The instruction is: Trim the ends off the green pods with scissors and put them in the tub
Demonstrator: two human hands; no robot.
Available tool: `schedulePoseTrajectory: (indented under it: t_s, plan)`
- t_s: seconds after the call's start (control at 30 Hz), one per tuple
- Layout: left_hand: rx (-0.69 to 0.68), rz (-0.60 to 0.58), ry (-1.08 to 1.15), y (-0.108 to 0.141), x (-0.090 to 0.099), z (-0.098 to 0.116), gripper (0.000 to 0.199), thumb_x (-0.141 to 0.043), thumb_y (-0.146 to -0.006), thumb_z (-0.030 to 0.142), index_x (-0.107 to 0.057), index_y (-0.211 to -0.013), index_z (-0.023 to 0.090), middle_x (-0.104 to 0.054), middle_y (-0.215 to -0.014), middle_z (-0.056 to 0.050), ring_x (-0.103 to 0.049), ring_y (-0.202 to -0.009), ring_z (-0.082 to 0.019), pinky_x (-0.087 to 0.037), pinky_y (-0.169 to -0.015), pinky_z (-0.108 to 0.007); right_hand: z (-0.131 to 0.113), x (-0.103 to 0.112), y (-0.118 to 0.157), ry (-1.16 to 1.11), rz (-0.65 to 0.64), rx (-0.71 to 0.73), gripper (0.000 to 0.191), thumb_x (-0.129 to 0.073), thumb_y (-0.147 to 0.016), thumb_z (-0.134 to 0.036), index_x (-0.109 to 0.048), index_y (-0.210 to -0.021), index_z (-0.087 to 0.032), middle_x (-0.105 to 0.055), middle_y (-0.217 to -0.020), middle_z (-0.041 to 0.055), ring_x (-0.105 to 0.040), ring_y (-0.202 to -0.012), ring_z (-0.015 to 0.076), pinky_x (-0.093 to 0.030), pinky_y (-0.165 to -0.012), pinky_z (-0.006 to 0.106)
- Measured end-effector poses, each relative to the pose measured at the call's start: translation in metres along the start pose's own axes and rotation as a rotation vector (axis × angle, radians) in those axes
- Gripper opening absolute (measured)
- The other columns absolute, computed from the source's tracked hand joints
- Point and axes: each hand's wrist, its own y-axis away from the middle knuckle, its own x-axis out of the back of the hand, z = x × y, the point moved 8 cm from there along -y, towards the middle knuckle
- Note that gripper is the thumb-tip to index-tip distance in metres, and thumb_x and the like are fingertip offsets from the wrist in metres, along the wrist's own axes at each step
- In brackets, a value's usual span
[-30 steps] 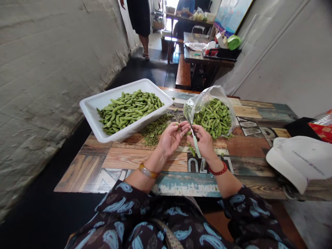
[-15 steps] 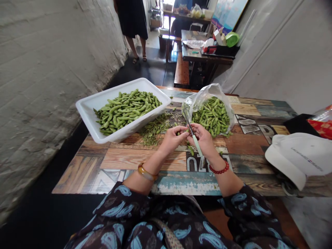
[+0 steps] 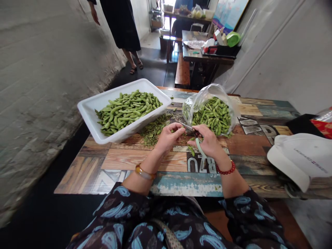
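Scissors [image 3: 199, 147] with pale green handles are in my right hand [image 3: 209, 141], their blades pointing left toward my other hand. My left hand [image 3: 167, 137] has thumb and fingers pinched on a green soybean pod [image 3: 183, 128], mostly hidden by the fingertips. To the left a white plastic tub [image 3: 102, 139] holds a heap of soybean pods [image 3: 129, 110]. Beyond my right hand lies a clear plastic bag [image 3: 234, 116], its mouth facing me, full of more pods [image 3: 214, 116]. Stem trimmings [image 3: 153, 133] are piled beside the tub. One loose pod [image 3: 192, 150] lies between my hands.
The wood-patterned table [image 3: 129, 159] has a white cap [image 3: 298, 157] at its right, near a black and red item [image 3: 323, 126]. Past the table stand a bench [image 3: 182, 71] and another cluttered table [image 3: 192, 57]. A person in dark clothing [image 3: 120, 26] stands by the left wall.
My hands have drawn apart, the right one shifting right. The scissors have tilted, with blades now pointing left instead of away from me. The standing person has moved closer along the left wall.
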Motion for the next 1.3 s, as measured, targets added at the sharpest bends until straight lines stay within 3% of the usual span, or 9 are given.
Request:
schedulePoseTrajectory:
  t_s: [0.17, 0.27, 0.4, 0.6, 0.7, 0.83, 0.97, 1.1, 1.3]
  plan:
    - [-0.061, 0.02, -0.059, -0.001, 0.002, 0.003, 0.022, -0.077, -0.071, 0.033, -0.072, -0.083, 0.016, -0.066, -0.069, 0.0, -0.048, -0.052, -0.008, -0.037, -0.052, -0.021, -0.007, -0.005, 0.001, -0.002, -0.053, 0.059, 0.047, -0.077, -0.078, -0.032, -0.058, -0.12, -0.019, -0.062, -0.107, 0.0108, -0.062, -0.097, 0.0255, -0.055, -0.084, 0.041]
    - [-0.141, -0.002, -0.166, 0.0, -0.001, 0.013, 0.013, -0.075, -0.072, 0.028, -0.075, -0.078, 0.016, -0.071, -0.076, -0.003, -0.06, -0.068, -0.013, -0.046, -0.066, -0.024, -0.009, -0.005, 0.001, -0.021, -0.064, 0.066, 0.048, -0.077, -0.078, -0.031, -0.058, -0.121, -0.02, -0.062, -0.108, 0.011, -0.062, -0.097, 0.0259, -0.055, -0.085, 0.041]
    - [-0.205, -0.04, -0.299, 0.002, -0.006, 0.022, 0.011, -0.072, -0.075, 0.026, -0.077, -0.078, 0.016, -0.074, -0.082, -0.004, -0.065, -0.081, -0.017, -0.048, -0.081, -0.027, -0.01, -0.007, 0.001, -0.028, -0.075, 0.061, 0.048, -0.077, -0.078, -0.034, -0.059, -0.121, -0.021, -0.061, -0.105, 0.0097, -0.061, -0.092, 0.0249, -0.054, -0.081, 0.04]
    - [-0.202, -0.026, -0.415, 0.001, -0.003, 0.021, 0.012, -0.069, -0.078, 0.025, -0.076, -0.08, 0.015, -0.073, -0.08, -0.003, -0.063, -0.078, -0.017, -0.047, -0.078, -0.027, -0.007, -0.009, 0.002, 0.008, -0.106, 0.055, 0.04, -0.071, -0.084, -0.04, -0.061, -0.116, -0.018, -0.058, -0.089, 0.0054, -0.055, -0.073, 0.0193, -0.05, -0.068, 0.032]
    - [-0.197, -0.025, -0.419, -0.001, -0.001, 0.017, 0.014, -0.068, -0.079, 0.027, -0.074, -0.077, 0.014, -0.069, -0.074, -0.002, -0.059, -0.072, -0.015, -0.045, -0.073, -0.026, -0.005, -0.01, 0.002, 0.015, -0.106, 0.05, 0.037, -0.07, -0.085, -0.042, -0.063, -0.114, -0.019, -0.059, -0.085, 0.0046, -0.056, -0.073, 0.0192, -0.049, -0.067, 0.032]
    - [-0.172, 0.049, -0.266, -0.005, 0.007, 0.013, 0.013, -0.074, -0.074, 0.026, -0.07, -0.073, 0.014, -0.064, -0.07, 0.0, -0.055, -0.067, -0.011, -0.043, -0.067, -0.022, 0.003, -0.01, 0.002, 0.008, -0.083, -0.014, 0.037, -0.07, -0.085, -0.041, -0.064, -0.114, -0.019, -0.065, -0.091, 0.0071, -0.063, -0.081, 0.022, -0.052, -0.074, 0.034]
    - [0.02, 0.113, 0.147, -0.008, 0.017, -0.004, 0.023, -0.08, -0.068, 0.028, -0.065, -0.08, 0.015, -0.059, -0.064, 0.004, -0.05, -0.053, -0.006, -0.039, -0.049, -0.017, 0.013, -0.001, 0.001, 0.021, 0.015, -0.11, 0.041, -0.072, -0.082, -0.045, -0.066, -0.114, -0.02, -0.067, -0.092, 0.0081, -0.064, -0.084, 0.0241, -0.053, -0.078, 0.037]
    - [0.136, 0.116, 0.391, -0.009, 0.016, -0.01, 0.027, -0.082, -0.067, 0.02, -0.06, -0.08, 0.014, -0.063, -0.067, 0.002, -0.062, -0.061, -0.007, -0.051, -0.059, -0.016, 0.012, 0.0, 0.001, 0.028, 0.04, -0.102, 0.045, -0.071, -0.082, -0.047, -0.064, -0.116, -0.019, -0.066, -0.096, 0.0087, -0.063, -0.084, 0.0238, -0.054, -0.078, 0.039]
    - [0.13, 0.123, 0.46, -0.007, 0.015, -0.009, 0.024, -0.081, -0.067, 0.012, -0.061, -0.08, 0.013, -0.066, -0.069, 0.001, -0.065, -0.063, -0.007, -0.054, -0.062, -0.015, 0.003, -0.009, 0.003, 0.036, -0.004, -0.02, 0.05, -0.074, -0.081, -0.043, -0.059, -0.123, -0.02, -0.063, -0.105, 0.0105, -0.063, -0.091, 0.0254, -0.055, -0.081, 0.04]
